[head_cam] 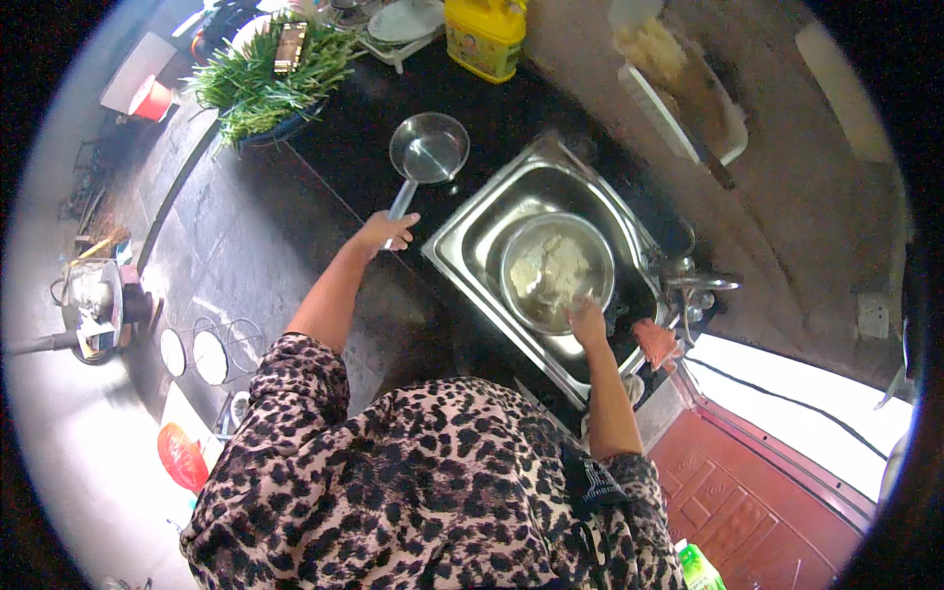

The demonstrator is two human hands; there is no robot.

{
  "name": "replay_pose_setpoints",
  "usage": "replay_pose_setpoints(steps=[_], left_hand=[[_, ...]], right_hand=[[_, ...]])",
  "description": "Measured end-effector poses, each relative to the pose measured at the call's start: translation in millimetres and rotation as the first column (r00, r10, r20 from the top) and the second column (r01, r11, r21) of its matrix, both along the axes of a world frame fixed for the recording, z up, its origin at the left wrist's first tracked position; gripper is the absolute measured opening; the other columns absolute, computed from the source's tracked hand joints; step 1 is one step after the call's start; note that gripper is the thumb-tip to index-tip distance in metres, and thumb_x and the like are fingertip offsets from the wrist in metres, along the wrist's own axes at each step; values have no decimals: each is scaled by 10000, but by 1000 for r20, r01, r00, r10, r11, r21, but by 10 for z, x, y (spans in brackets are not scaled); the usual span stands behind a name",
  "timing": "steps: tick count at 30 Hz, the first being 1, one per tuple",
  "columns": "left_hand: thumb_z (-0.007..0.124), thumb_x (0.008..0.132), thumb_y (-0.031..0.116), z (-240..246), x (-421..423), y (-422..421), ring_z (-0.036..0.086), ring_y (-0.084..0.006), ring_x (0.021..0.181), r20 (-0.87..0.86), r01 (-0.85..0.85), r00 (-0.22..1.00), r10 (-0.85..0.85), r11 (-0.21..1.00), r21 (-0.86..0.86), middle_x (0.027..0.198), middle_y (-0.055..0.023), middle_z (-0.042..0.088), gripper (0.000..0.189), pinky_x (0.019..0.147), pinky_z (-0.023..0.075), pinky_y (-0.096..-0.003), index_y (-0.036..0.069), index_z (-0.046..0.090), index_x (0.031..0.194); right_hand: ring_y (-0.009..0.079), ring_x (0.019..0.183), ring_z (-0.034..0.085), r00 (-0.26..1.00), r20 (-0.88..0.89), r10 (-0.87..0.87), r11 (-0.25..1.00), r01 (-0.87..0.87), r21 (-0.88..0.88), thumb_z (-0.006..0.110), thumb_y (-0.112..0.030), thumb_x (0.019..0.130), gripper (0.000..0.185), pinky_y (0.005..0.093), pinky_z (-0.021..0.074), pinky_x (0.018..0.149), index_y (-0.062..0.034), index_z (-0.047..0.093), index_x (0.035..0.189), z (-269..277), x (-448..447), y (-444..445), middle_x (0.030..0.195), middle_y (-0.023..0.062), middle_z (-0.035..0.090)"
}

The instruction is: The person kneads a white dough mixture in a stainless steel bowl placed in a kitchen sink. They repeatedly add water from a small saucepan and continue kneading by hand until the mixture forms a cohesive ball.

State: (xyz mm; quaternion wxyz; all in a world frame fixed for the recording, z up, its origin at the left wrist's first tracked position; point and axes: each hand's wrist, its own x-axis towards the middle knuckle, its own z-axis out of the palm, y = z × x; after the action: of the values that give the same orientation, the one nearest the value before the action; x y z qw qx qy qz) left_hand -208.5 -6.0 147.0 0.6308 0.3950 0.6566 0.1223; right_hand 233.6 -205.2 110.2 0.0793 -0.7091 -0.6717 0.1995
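My left hand (387, 230) is closed around the handle of a metal dipper (430, 147), whose round bowl is over the dark counter (354, 158) left of the sink. Inside the stainless steel sink (483, 310) sits a round metal bowl (520, 313) with a pale, lumpy mass (553, 265) in it. My right hand (586, 317) reaches over the bowl's near right edge, its fingers blurred at the pale mass; whether they grip anything cannot be told. A reddish cloth (655, 343) lies by the sink's right corner, near my right forearm.
A faucet (682, 280) stands at the sink's right side. Green leafy stalks (273, 81) fill a basin at the upper left. A yellow jug (485, 37) and a rack with plates (404, 21) stand at the back. A white tray (664, 110) is at the upper right.
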Motion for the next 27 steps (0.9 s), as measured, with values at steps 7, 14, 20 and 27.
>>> replay_pose_setpoints(steps=[7, 14, 20, 27], left_hand=[[693, 816, 327, 516, 150, -130, 509, -166, 433, -216, 186, 968, -124, 935, 300, 604, -70, 540, 456, 417, 436, -312, -32, 555, 1061], [651, 797, 394, 836, 236, -490, 641, -360, 765, -475, 529, 812, -339, 772, 353, 826, -185, 646, 479, 666, 496, -450, 36, 552, 1099], [645, 824, 365, 887, 371, -812, 636, -318, 656, -499, 612, 770, -398, 683, 399, 744, -160, 633, 410, 614, 481, -439, 20, 547, 1023], [630, 821, 364, 1092, 475, -1026, 607, -391, 920, -543, 703, 687, -483, 630, 329, 954, -210, 645, 404, 762, 472, -479, 54, 554, 1070]], right_hand=[[364, 844, 611, 985, -84, -151, 988, 153, 24, 655, -274, 813, 313, 423, 495, 748, -28, 636, 1007, 389, -235, -98, 911, 213, 614], [392, 990, 560, 977, 33, -211, 976, 212, -49, 701, -299, 764, 449, 450, 467, 850, -58, 574, 1121, 768, -273, 149, 1037, 242, 574], [391, 965, 571, 967, 92, -238, 970, 232, 71, 698, -242, 759, 427, 439, 469, 843, -67, 586, 1132, 1138, -176, 172, 1052, 234, 572], [346, 1009, 578, 974, -61, -220, 973, 223, 53, 684, -246, 770, 388, 409, 470, 873, -51, 624, 1100, 1680, -458, 274, 1100, 191, 599]])
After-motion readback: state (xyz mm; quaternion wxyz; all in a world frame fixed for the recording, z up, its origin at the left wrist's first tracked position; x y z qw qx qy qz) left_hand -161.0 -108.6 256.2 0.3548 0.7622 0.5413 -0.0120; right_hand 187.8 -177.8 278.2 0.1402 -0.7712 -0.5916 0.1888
